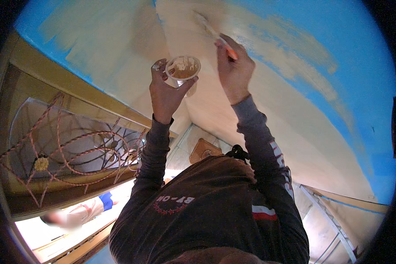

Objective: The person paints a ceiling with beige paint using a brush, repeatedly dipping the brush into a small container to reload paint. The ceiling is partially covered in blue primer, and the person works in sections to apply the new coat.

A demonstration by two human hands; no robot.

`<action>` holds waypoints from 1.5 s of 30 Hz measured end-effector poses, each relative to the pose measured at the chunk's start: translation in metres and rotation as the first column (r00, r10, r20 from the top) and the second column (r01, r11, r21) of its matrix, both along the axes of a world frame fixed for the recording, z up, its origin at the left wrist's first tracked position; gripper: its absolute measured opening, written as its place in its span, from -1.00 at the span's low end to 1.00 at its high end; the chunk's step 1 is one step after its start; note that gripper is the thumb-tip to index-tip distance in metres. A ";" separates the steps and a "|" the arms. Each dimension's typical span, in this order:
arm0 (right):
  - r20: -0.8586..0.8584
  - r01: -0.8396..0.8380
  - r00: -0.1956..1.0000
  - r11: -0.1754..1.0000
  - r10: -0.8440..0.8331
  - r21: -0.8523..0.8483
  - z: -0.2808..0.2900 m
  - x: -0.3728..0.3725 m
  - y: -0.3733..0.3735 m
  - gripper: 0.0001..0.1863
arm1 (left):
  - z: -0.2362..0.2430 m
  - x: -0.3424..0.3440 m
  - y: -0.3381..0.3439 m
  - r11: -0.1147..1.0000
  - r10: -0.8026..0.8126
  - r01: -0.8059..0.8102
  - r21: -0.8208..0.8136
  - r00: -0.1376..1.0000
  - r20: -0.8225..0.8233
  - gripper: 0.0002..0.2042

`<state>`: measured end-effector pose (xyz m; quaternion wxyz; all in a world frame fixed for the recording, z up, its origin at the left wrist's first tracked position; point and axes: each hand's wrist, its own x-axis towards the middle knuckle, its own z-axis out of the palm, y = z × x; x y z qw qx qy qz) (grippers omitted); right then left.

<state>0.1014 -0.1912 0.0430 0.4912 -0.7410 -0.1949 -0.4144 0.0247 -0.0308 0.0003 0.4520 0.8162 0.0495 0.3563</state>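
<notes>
head view shows a grille (92,133) beside the beige-streaked blue wall (295,105)

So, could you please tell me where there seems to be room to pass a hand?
There's a gap between the cup in the left hand and the right hand with its brush; more opens right of that hand, before the blue-and-beige surface. The far left looks crowded by the curling grille.

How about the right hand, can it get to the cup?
Probably yes: the right hand is near the cup, which the left hand holds, and nothing shows in between. The right hand grips a brush, though, so it isn't free.
</notes>
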 end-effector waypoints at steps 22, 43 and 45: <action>-0.159 0.593 0.805 0.776 -0.571 0.216 -0.035 -0.184 -0.286 -0.66 | -0.009 0.019 0.001 0.980 -0.195 0.191 0.055 0.978 0.075 -0.16; -0.218 -0.145 0.969 0.980 0.113 -0.137 -0.010 -0.055 -0.065 -0.79 | -0.029 -0.011 0.002 0.983 -0.157 0.158 0.097 0.987 -0.020 -0.11; -0.176 -0.156 0.977 0.968 0.122 -0.199 -0.010 -0.036 -0.045 -0.77 | -0.029 -0.018 0.005 0.984 -0.124 0.126 0.125 0.992 -0.024 -0.11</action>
